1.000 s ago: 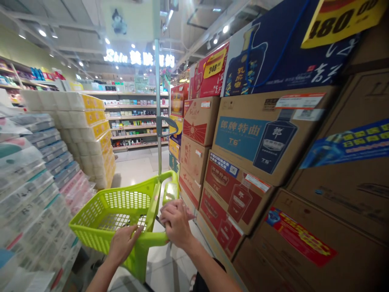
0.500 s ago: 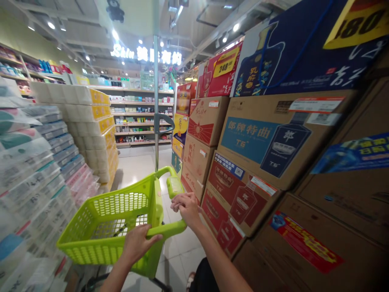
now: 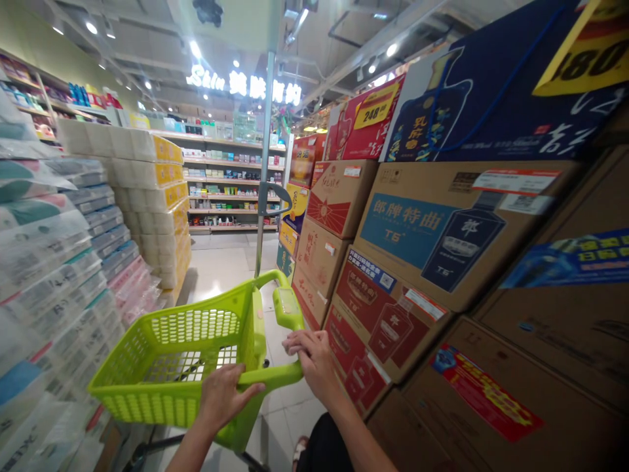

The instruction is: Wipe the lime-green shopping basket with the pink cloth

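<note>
Lime-green plastic cart basket (image 3: 171,367), lower left: now nearer the paper stacks (image 3: 54,262), left hand (image 3: 221,395) and right hand (image 3: 314,357) both still curled round its rear handle bar (image 3: 272,375).

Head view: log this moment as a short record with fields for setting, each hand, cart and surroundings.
setting: shop aisle
left hand: gripping the handle bar of the lime-green plastic basket cart
right hand: on the bar's right end
cart contents: nothing visible through the mesh
right side: stacked brown cardboard liquor cartons
left side: plastic-wrapped tissue packs
ahead: grey metal pole
</note>
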Motion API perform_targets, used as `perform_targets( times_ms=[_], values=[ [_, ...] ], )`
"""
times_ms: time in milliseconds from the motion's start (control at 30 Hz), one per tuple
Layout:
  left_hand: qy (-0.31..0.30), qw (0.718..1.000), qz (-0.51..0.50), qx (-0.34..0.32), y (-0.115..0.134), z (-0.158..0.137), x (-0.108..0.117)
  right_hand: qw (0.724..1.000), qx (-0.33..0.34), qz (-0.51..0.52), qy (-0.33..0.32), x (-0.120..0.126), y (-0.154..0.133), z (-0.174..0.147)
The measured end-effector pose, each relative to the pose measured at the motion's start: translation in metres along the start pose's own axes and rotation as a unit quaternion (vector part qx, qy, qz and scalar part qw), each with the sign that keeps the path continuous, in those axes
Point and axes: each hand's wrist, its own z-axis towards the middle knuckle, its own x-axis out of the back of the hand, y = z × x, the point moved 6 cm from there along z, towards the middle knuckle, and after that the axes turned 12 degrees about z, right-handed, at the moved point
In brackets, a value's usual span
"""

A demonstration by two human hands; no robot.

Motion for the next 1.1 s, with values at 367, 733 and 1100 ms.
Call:
perform_targets(
  times_ms=[367,733,1100],
  values=[
    [-0.001,1.0,-0.011,0.001,0.002,0.009,-0.002,0.998,-0.013,-0.034,0.06,-0.003,0.018,0.011],
    [0.012,1.0,0.015,0.017,0.008,0.019,-0.001,0.994,-0.011,-0.016,0.112,-0.024,-0.013,-0.044],
    [0.045,0.998,0.024,0.036,0.033,0.033,-0.009,0.977,-0.003,-0.137,0.164,-0.019,0.012,-0.025]
  ],
)
